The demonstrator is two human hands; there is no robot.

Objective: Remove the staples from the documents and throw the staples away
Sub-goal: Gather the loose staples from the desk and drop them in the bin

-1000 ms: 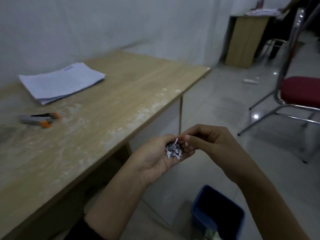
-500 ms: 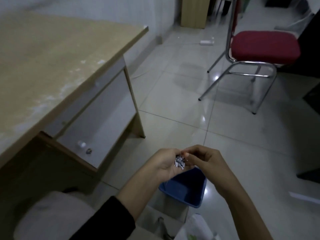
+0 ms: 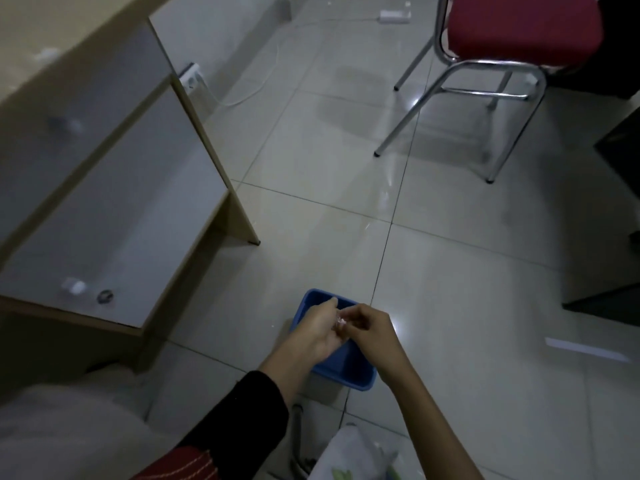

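Your left hand is tilted palm-inward over the bin, its fingers fairly straight and loose, pointing toward 1 o'clock. Your right hand meets it from the 3 o'clock side with its fingers curled, their tips against the left palm. Between the two hands lies the small clump of pale bent metal staples, showing only as a blurred glint. You cannot tell from this view whether the right fingertips pinch the clump or only touch it.

Directly under both hands stands the blue rectangular plastic bin on the glossy pale tiled floor, so the staples hang above its open mouth. A black sleeve covers your left forearm, while your right forearm is bare.

At 6 o'clock from the bin, a crumpled white plastic bag sits at the frame's bottom edge. At 10 o'clock is the wooden bench with its grey front panel. Beyond its leg, at 11 o'clock, a white power strip lies on the floor with a white cable running from it. At 1 o'clock, well apart from the bin, stands a red-cushioned chair with chrome tube legs. At 3 o'clock a white paper strip lies flat on the tiles.
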